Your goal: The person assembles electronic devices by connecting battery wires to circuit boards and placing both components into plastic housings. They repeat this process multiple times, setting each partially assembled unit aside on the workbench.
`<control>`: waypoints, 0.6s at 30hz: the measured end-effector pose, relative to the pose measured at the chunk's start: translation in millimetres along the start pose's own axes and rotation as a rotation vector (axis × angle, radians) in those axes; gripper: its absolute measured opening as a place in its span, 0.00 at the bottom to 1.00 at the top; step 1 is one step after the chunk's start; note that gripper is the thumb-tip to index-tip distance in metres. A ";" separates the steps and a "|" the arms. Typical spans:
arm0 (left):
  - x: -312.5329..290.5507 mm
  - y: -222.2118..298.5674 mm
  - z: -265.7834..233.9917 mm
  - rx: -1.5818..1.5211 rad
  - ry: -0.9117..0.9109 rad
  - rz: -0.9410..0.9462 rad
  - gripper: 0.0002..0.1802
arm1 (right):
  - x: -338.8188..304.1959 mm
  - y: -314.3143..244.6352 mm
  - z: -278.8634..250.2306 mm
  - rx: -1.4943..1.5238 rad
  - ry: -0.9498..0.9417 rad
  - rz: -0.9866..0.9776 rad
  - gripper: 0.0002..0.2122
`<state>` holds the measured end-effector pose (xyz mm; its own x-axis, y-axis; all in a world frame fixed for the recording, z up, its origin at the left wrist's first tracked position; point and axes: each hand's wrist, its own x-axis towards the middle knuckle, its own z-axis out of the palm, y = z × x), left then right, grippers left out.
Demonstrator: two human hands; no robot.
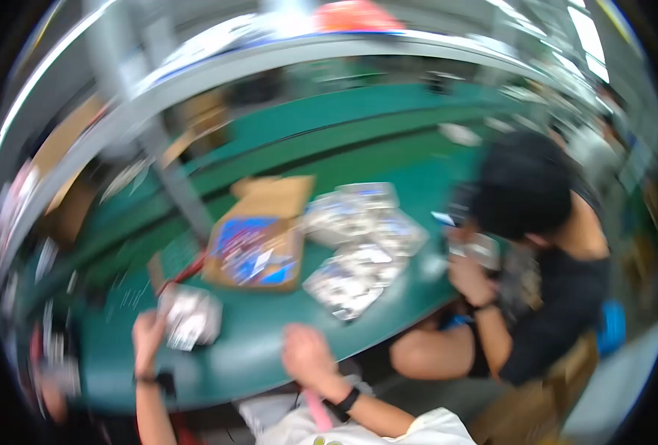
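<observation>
My left hand [149, 340] is at the left edge of a clear plastic bag [194, 315] with pale, silvery contents, its fingers closed on the bag's side. The bag lies on the green tabletop; blur hides what is inside. My right hand [307, 354] is over the table's near edge, its fingers curled but smeared by motion. Nothing can be made out in it. Beyond the hands lies an open cardboard box [295, 256] with blue and red packets. Several similar clear bags [355, 278] of pale parts lie to its right.
A co-worker in black [566, 297] sits at the right, hands near a small light-coloured object [485, 251]. A grey metal post [177, 185] and overhead shelf [284, 59] frame the green table [247, 363]. Cardboard boxes [73, 185] stand at the left.
</observation>
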<state>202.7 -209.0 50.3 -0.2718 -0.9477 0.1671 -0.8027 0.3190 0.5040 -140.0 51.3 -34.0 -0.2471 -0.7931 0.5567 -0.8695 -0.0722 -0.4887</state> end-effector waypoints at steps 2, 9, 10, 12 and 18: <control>6.2 -66.4 -19.6 -0.016 -0.028 0.053 0.14 | 4.0 -14.2 -11.9 0.050 0.005 0.000 0.14; 22.2 73.3 -54.0 0.098 -0.113 0.192 0.15 | -4.3 -2.4 -23.4 -0.038 0.079 0.041 0.11; 17.6 91.5 -61.1 0.092 -0.120 0.201 0.15 | -3.5 -2.5 -21.2 -0.031 0.076 0.040 0.12; 6.8 125.3 -71.4 -0.017 -0.085 0.323 0.13 | 1.8 -0.9 -17.6 -0.031 0.071 0.023 0.12; -27.3 207.9 -56.1 -0.232 -0.300 0.497 0.14 | 4.2 2.6 -17.4 0.179 -0.029 0.188 0.14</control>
<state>73.0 -116.9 198.1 -0.7474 -0.6333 0.2007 -0.4146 0.6807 0.6040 -150.8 58.3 -21.3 -0.3826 -0.8194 0.4269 -0.7191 -0.0260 -0.6944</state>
